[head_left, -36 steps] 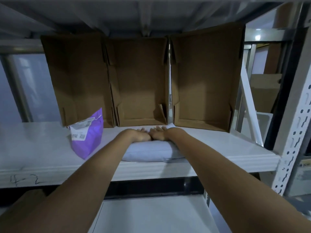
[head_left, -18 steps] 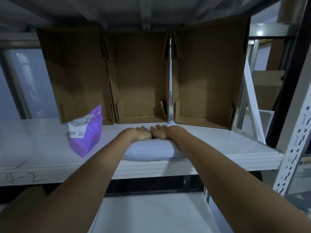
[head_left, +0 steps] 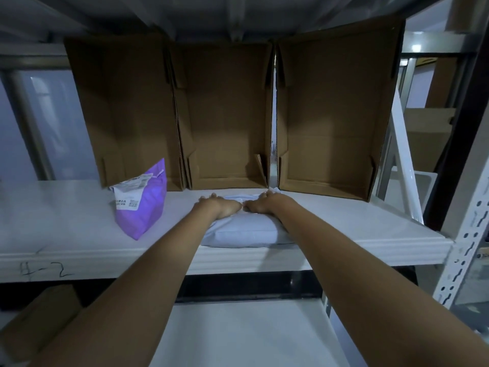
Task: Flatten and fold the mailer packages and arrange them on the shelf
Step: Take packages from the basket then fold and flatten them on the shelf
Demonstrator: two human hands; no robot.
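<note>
Both arms reached forward onto the white shelf point(head_left: 344, 229), where a pale grey mailer package point(head_left: 246, 231) lay flat near the front edge, roughly in the middle of the shelf's width. The left hand point(head_left: 219, 207) rested palm-down on the far left part of the package, its fingers straight and spread toward the back, pressing on the top face. The right hand point(head_left: 264, 203) lay beside it on the far right part, also flat with the fingers extended; the two thumbs nearly met over the package's centre, a thin strip of grey showing between them. Neither hand curled around anything. The package looked puffed along its near edge, bulging slightly below the wrists.

To the left of the package, apart from it, a purple mailer package point(head_left: 144, 207) stood tilted on the shelf, with a white printed label point(head_left: 129, 193) folded over its top and down the near face.

Along the back of the shelf three open brown cardboard boxes stood on end side by side, their open sides facing the camera: the left box point(head_left: 124, 115), the middle box point(head_left: 227, 115) and the right box point(head_left: 333, 115). The far edge of the grey package lay just in front of the gap between the middle and right boxes.

A perforated white upright point(head_left: 468, 234) framed the shelf at the right, and handwritten marks point(head_left: 45, 270) showed on the shelf's front lip at the left. A lower white shelf point(head_left: 238, 335) was visible between the forearms.
</note>
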